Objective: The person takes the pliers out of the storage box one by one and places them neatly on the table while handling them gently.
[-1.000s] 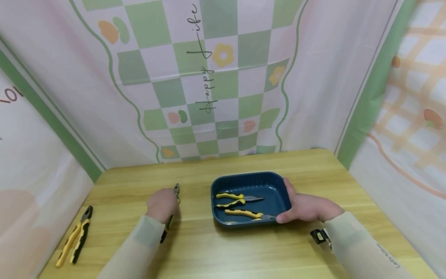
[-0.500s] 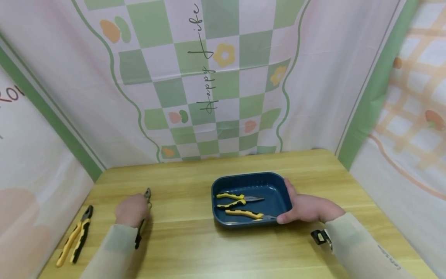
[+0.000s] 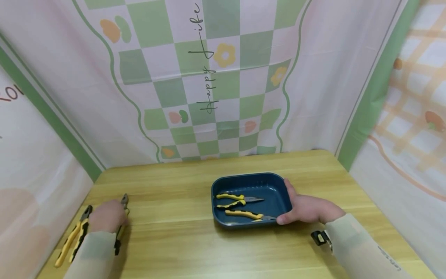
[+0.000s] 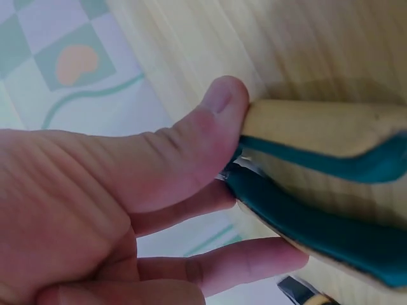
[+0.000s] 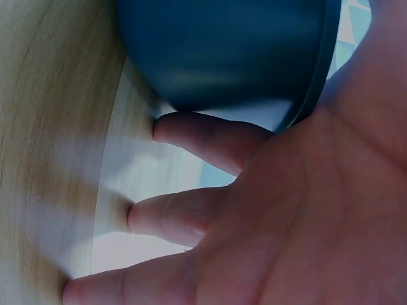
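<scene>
My left hand [image 3: 108, 217] pinches a pair of pliers [image 3: 120, 234] by thumb and fingers, low over the table's left side. In the left wrist view its tan and dark teal handles [image 4: 299, 210] spread apart beyond the thumb. Another pair of pliers, with yellow and black handles [image 3: 71, 240], lies just left of that hand, partly hidden by the sleeve. My right hand [image 3: 306, 207] rests against the right end of a dark blue tray [image 3: 268, 180], thumb and forefinger spread along it; the other fingers [image 5: 172, 216] reach straight down to the tabletop. Inside the tray lie yellow-handled needle-nose pliers [image 3: 240, 199] and a second yellow-handled pair [image 3: 247, 214].
The wooden table [image 3: 167, 248] ends at a printed curtain [image 3: 226, 97] behind and fabric sides left and right. A small black clip-like piece [image 3: 318, 237] hangs by the right sleeve. Bare tabletop lies between the left hand and the tray.
My left hand has moved left across the table with the pliers, coming beside the pair lying at the far left. The right hand and tray have stayed in place.
</scene>
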Motion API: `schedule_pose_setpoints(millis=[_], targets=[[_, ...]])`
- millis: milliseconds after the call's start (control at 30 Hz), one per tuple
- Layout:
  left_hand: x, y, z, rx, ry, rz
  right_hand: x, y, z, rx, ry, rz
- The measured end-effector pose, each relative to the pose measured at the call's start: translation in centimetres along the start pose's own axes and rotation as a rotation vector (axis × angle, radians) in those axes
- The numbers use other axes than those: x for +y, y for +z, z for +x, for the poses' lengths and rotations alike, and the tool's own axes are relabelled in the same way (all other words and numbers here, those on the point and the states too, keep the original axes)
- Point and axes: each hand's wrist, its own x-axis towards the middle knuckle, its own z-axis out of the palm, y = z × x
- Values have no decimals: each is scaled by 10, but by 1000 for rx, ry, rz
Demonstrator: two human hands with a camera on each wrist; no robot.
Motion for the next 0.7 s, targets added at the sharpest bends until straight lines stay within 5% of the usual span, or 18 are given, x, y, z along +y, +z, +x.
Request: schedule_pose_setpoints(millis=[167,700], targets=[[-14,-1,2,-6,-66,18,0,0,0,0,-2,-1],[-37,-4,2,-1,-41,48,3,2,0,2,-4,1]])
